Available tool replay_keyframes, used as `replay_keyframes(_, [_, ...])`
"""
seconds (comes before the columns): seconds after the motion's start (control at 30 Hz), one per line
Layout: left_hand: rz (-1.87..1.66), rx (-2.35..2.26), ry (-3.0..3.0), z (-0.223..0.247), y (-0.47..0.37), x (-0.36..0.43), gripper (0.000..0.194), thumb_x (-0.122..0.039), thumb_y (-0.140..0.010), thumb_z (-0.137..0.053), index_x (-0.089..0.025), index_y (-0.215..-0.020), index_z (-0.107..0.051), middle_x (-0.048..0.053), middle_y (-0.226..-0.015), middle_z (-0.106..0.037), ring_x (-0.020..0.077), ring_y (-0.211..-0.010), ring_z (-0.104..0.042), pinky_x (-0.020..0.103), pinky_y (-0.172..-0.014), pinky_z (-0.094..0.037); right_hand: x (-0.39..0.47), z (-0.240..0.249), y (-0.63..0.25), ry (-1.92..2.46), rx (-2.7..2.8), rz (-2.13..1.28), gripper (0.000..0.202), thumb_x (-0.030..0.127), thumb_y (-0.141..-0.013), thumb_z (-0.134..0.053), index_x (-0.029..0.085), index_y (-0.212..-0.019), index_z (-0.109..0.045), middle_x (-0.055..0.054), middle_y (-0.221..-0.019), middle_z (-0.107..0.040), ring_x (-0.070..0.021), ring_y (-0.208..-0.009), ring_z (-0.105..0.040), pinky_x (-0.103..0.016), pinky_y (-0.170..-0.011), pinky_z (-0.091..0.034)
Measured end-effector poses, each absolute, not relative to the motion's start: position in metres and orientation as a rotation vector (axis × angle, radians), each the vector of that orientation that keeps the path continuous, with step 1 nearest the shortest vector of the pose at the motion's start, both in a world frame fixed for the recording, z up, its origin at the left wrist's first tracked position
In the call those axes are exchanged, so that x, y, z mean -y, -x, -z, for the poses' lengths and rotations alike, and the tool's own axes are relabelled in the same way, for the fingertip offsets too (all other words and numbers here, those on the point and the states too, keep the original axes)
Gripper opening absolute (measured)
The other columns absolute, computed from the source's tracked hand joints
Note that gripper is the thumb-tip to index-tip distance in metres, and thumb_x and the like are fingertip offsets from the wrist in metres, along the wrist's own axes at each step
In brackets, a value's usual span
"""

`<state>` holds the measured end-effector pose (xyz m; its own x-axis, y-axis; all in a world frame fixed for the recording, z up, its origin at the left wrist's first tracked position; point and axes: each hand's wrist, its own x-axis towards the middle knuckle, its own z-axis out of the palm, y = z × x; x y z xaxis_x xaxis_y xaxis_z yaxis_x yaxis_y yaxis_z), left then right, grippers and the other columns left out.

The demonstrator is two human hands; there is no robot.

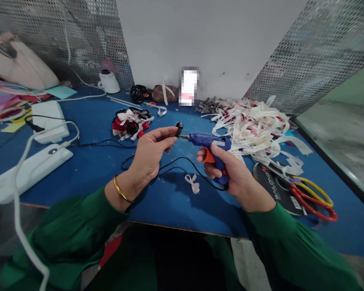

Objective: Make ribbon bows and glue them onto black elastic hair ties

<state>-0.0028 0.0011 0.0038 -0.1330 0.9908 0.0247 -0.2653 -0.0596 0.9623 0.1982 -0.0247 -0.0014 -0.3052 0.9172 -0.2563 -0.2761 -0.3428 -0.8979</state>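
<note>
Between the thumb and fingers of my left hand (153, 149) is a small black piece (179, 128), raised above the table. My right hand (230, 169) is wrapped round a blue glue gun (208, 140), with fingers at its orange trigger (209, 155). The gun points left, and its metal nozzle is at the black piece; whether they touch I cannot tell. A small white ribbon bow (193, 184) lies on the blue table (176, 210) below the gun, near its black cord.
Ribbon pieces (255, 125) are heaped at the right, beside red and yellow scissors (314, 198). Decorated hair ties (130, 123) lie left of centre. White power strips (27, 171) and cables occupy the left. A lit phone (189, 87) stands at the back.
</note>
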Motion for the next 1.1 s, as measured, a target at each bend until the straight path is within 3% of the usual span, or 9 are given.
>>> replay_keyframes(0.67, [-1.388,-1.126,-0.846,-0.0026,0.0052,-0.0035,0.024,-0.013,-0.065,-0.082,-0.021,-0.087,-0.081,0.002,-0.085,-0.073,0.0078,-0.061,-0.050,0.022,-0.054,-0.037,0.0229,0.0012,-0.1987,0.955,0.947,-1.605,0.037,0.055,-0.081,-0.070,0.018,-0.083,-0.069,0.000,-0.077,-0.067,-0.0033,-0.040,-0.033,-0.024,-0.041,-0.033])
replay_keyframes(0.97, [-1.268,-1.092,-0.789,-0.0071,0.0020,0.0015,0.023,-0.013,-0.065,-0.083,-0.019,-0.087,-0.081,0.002,-0.079,-0.072,0.0064,-0.061,-0.050,0.019,-0.052,-0.036,0.0255,0.0054,-0.1964,0.992,1.164,-1.264,0.032,0.050,-0.087,-0.067,0.019,-0.085,-0.070,-0.003,-0.082,-0.072,-0.0056,-0.040,-0.044,-0.026,-0.042,-0.035])
replay_keyframes(1.1, [-1.224,-1.051,-0.751,-0.0095,0.0021,0.0034,0.023,-0.012,-0.064,-0.083,-0.017,-0.087,-0.081,0.002,-0.077,-0.072,0.0059,-0.059,-0.050,0.018,-0.051,-0.036,0.0287,0.0082,-0.1950,1.069,1.316,-1.094,0.029,0.048,-0.087,-0.068,0.019,-0.086,-0.070,-0.002,-0.073,-0.071,-0.0083,-0.043,-0.050,-0.025,-0.044,-0.039])
